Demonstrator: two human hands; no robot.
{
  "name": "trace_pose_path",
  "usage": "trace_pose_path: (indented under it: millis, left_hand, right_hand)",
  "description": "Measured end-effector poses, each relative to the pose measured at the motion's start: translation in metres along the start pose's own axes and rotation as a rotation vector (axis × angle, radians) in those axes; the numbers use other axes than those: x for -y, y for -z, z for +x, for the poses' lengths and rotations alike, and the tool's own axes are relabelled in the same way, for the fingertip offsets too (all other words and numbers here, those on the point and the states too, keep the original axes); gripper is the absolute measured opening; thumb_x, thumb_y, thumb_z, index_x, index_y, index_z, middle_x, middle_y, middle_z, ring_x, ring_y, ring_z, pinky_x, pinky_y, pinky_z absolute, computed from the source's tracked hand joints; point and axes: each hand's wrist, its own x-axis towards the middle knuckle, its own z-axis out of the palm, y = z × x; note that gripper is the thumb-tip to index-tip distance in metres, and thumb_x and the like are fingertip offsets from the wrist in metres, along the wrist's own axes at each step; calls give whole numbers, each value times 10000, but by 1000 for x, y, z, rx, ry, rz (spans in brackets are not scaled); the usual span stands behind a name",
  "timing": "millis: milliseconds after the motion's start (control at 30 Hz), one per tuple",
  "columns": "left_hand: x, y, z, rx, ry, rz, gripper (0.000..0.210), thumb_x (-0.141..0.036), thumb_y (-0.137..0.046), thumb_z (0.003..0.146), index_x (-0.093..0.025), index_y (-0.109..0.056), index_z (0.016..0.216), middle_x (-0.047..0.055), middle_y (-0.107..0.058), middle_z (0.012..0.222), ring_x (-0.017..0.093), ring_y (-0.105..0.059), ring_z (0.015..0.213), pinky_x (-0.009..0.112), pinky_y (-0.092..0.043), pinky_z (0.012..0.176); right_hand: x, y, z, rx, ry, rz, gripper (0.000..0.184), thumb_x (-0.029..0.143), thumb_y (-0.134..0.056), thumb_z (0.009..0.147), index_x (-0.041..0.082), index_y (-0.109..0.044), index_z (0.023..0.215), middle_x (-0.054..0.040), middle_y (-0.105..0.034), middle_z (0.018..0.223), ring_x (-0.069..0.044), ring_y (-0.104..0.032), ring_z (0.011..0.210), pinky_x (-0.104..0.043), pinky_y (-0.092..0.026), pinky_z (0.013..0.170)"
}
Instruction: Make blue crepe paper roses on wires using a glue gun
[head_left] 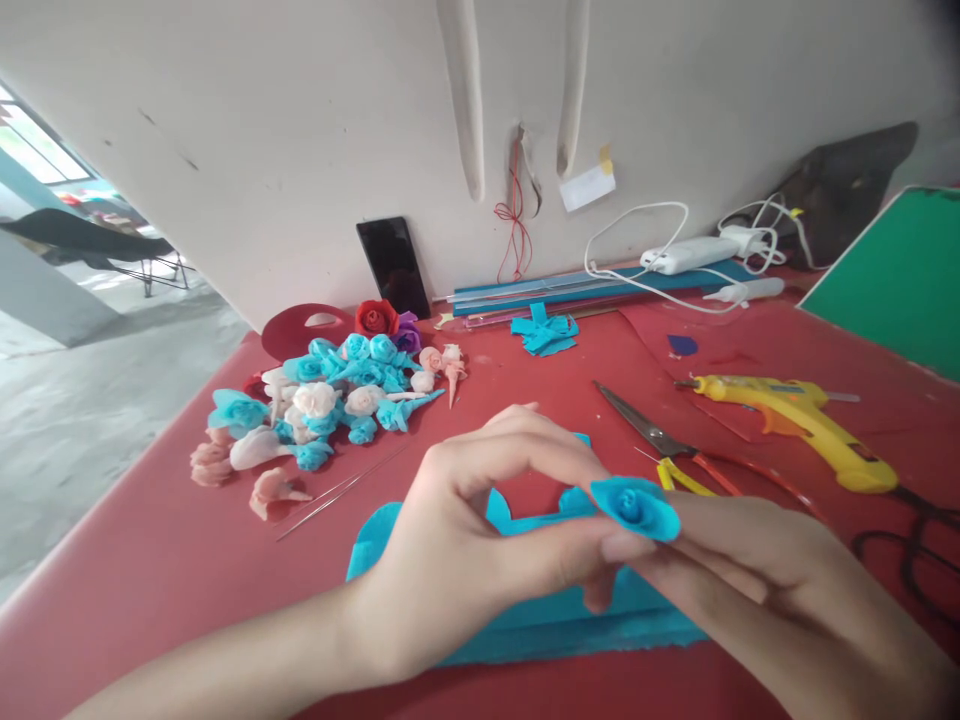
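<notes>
Between my two hands is a small blue paper rose (634, 508), its rolled centre facing me. My left hand (491, 510) pinches its left side with thumb and fingers. From the right, my right hand (757, 560) closes on the rose too, its fingertips partly hidden behind the petals. Beneath both hands lie blue crepe paper pieces (570, 635) on the red tabletop (165, 600). Open-bladed or not I cannot tell, a pair of scissors (660, 438) rests just beyond my right hand, with small yellow-handled snips (686, 480) beside it.
A pile of blue, white and pink paper flowers (315, 400) sits at the left. Thin wires (337, 495) lie before it. At the right is a yellow glue gun (802, 415) with a black cord. Behind stand a phone (394, 265), blue strips (545, 330) and a white power strip (690, 255).
</notes>
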Motion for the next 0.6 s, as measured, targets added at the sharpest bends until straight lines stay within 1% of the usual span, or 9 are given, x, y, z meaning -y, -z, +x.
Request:
trace_pose_path:
  millis: [133,233,333,433,500,567,600]
  left_hand:
    - [2,-2,0,1,66,-176,177,-11,-703,675,-168,-692,756,-25,-584,746,76,-575,547,207,-542,505]
    - [2,-3,0,13,90,-181,178,-18,-689,691,-181,-698,764,-24,-586,763,76,-572,540,201,-541,473]
    - [1,-1,-1,11,43,-84,163,-45,-700,697,-193,-700,766,-24,-615,748,101,-587,627,210,-538,547]
    - [1,1,-1,29,-22,57,116,-95,-711,719,-197,-685,767,-27,-653,724,110,-587,698,239,-515,701]
    - [2,3,-1,45,-46,134,101,-117,-705,737,-201,-672,784,-34,-661,715,102,-578,694,256,-486,781]
    - [2,5,0,35,-63,173,96,-130,-713,731,-197,-665,780,-32,-659,715,109,-573,704,264,-473,794]
    - [2,5,0,25,-71,181,93,-131,-718,724,-193,-665,770,-27,-657,717,114,-572,714,263,-474,783]
  right_hand:
    - [-4,0,-2,6,56,-11,286,162,-571,814,379,-717,932,108,-697,724,-41,-650,669,-28,-486,643]
    - [-6,2,-6,-32,44,-41,259,178,-576,825,355,-702,964,102,-704,770,-53,-657,708,-54,-502,686]
    - [-6,5,-8,18,-3,-114,268,155,-586,824,332,-683,1001,79,-710,814,-78,-666,737,-91,-526,677]
    - [-3,6,-7,57,-6,-129,252,161,-569,835,316,-680,1000,62,-705,795,-88,-667,726,-109,-541,649]
    - [-2,5,-7,37,13,-113,200,175,-539,850,295,-693,895,58,-686,729,-80,-653,657,-106,-541,606]
    - [-2,4,-6,3,42,-124,199,157,-525,851,269,-677,788,60,-663,678,-61,-626,590,-91,-528,585]
    - [-1,3,-6,-18,77,-132,207,143,-517,853,263,-665,773,65,-655,661,-49,-615,564,-77,-516,574]
